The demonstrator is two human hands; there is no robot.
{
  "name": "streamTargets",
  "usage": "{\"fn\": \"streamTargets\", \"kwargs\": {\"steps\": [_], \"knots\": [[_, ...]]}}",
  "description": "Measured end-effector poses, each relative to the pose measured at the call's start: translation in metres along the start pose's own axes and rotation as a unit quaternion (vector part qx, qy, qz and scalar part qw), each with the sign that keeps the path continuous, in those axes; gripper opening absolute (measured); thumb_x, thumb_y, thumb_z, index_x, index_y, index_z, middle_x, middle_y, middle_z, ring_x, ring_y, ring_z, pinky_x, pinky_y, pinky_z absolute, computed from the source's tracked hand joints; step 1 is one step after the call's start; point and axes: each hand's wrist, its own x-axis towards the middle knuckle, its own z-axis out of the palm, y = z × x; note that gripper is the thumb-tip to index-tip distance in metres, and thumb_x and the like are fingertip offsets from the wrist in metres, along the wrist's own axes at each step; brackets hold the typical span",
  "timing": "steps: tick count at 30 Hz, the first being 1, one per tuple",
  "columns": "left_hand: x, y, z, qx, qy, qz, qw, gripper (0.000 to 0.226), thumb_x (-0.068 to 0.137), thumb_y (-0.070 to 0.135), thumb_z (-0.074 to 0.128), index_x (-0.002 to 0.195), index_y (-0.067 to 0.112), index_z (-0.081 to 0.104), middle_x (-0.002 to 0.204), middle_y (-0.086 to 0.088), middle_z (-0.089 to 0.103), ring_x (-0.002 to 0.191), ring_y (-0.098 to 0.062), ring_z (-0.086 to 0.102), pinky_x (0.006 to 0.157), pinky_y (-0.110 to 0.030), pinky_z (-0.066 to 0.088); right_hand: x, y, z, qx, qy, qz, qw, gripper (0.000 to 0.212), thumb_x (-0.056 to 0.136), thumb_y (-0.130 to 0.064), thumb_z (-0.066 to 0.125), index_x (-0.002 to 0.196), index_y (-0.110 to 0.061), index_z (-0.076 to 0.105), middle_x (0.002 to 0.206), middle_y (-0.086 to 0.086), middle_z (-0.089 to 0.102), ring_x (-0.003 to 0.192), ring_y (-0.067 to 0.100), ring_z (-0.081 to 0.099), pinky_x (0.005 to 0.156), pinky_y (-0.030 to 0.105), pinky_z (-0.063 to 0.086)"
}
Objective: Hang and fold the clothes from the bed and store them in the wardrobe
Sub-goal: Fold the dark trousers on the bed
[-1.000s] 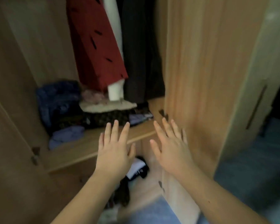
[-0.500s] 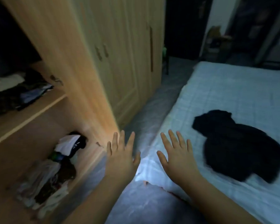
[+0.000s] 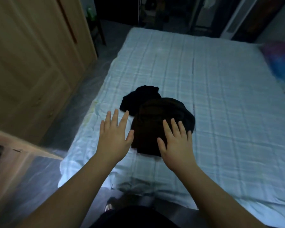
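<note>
Bed [image 3: 220, 96] edge: dark clothes [image 3: 156, 119] between left hand [image 3: 113, 137], right hand [image 3: 178, 143].

A dim room is lying in bluish light. Light wooden panelled doors [image 3: 31, 60] are filling the upper left of the frame, a grey floor [image 3: 76, 94] is running beside them, and dark furniture [image 3: 155, 12] is standing blurred along the top.

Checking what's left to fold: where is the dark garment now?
In the head view the dark garment lies bunched on the bed, near its wardrobe-side edge, right hand over it.
</note>
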Motion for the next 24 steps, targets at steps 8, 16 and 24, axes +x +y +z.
{"fn": "streamTargets", "kwargs": {"steps": [8, 16, 24], "knots": [[0.08, -0.014, 0.049, -0.015, -0.069, 0.014, 0.997, 0.067, 0.1, 0.048, 0.037, 0.158, 0.024, 0.016, 0.165, -0.015, 0.011, 0.153, -0.035, 0.001, 0.122, -0.054, 0.013, 0.063, 0.033, 0.035, 0.01, -0.027, 0.076, 0.997, 0.066, 0.102, -0.052, 0.033, 0.161, -0.03, 0.012, 0.169, 0.003, 0.011, 0.155, 0.026, -0.001, 0.124, 0.055, 0.006], [0.188, -0.034, 0.123, -0.016, -0.159, 0.073, 0.984, 0.072, 0.095, 0.054, 0.03, 0.158, 0.022, 0.016, 0.164, -0.018, 0.016, 0.151, -0.038, 0.009, 0.12, -0.054, 0.019, 0.125, 0.052, 0.087, 0.005, -0.051, 0.192, 0.98, 0.067, 0.1, -0.049, 0.035, 0.16, -0.026, 0.016, 0.167, 0.006, 0.017, 0.154, 0.029, 0.009, 0.122, 0.057, 0.013], [0.231, 0.008, 0.214, -0.05, -0.199, 0.097, 0.974, 0.073, 0.098, 0.048, 0.044, 0.159, 0.026, 0.01, 0.166, -0.012, 0.009, 0.152, -0.033, 0.005, 0.122, -0.051, 0.016, 0.173, 0.113, 0.153, 0.042, -0.108, 0.28, 0.953, 0.084, 0.095, -0.056, 0.049, 0.16, -0.033, 0.001, 0.169, 0.003, 0.001, 0.154, 0.035, 0.001, 0.12, 0.061, 0.017]]}}
